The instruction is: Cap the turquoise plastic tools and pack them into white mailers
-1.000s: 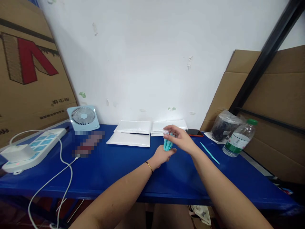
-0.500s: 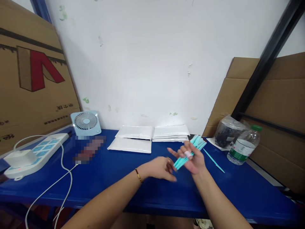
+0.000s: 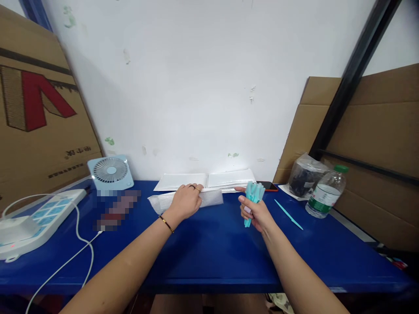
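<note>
My right hand [image 3: 257,213] is closed round a bundle of slim turquoise eyebrow razors [image 3: 254,192], held upright above the table, with the index finger pointing out to the left. One more turquoise razor [image 3: 288,214] lies by itself on the table to the right of that hand. My left hand [image 3: 187,201] grips a white bubble mailer [image 3: 212,198] from above, its fingers bent over the edge. The mailer looks tilted up, and the hand covers its middle. Behind it lie a white mailer [image 3: 178,181] and a small stack of white mailers [image 3: 231,178] against the wall.
On the blue table [image 3: 209,253], a light-blue fan [image 3: 111,172], a power strip [image 3: 49,218] with a white cable and a blurred-out object [image 3: 118,211] are at left. A phone [image 3: 269,186], a bagged dark container [image 3: 304,176] and a water bottle [image 3: 325,194] stand or lie at right.
My left hand has moved from beside the razors to the front left mailer and taken hold of it. The bundle in my right hand has turned from slanted to upright.
</note>
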Available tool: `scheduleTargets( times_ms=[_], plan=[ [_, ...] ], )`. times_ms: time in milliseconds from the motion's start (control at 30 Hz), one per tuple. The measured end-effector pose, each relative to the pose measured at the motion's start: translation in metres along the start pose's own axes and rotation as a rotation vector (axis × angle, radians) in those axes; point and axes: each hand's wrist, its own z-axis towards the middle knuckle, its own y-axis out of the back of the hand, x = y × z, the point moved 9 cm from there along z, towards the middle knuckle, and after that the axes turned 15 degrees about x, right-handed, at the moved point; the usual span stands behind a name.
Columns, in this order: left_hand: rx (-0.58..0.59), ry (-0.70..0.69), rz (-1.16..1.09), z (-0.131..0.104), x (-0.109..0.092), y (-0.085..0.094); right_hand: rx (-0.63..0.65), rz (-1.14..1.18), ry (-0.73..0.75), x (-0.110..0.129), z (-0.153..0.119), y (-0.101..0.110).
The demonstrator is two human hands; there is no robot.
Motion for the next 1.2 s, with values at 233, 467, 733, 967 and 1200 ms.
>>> scheduleTargets(
  times_ms=[233,467,733,967,1200],
  plan=[
    [0.038,-0.189,-0.232,-0.001,-0.049,0.025,-0.071,-0.031,-0.063,-0.010,0.001,-0.001],
    [-0.427,0.109,-0.608,-0.049,-0.034,0.025,-0.348,0.167,0.015,-0.008,-0.012,0.047],
    [-0.309,-0.176,-1.528,-0.029,-0.058,-0.005,-0.190,0.301,-0.143,-0.030,-0.025,0.001],
    [-0.250,-0.452,-1.991,-0.014,-0.042,0.030,-0.178,0.309,-0.185,-0.047,-0.045,-0.021],
    [0.742,-0.501,-1.932,-0.008,-0.066,0.002,-0.131,0.099,0.073,0.047,-0.019,0.009]
  ],
)
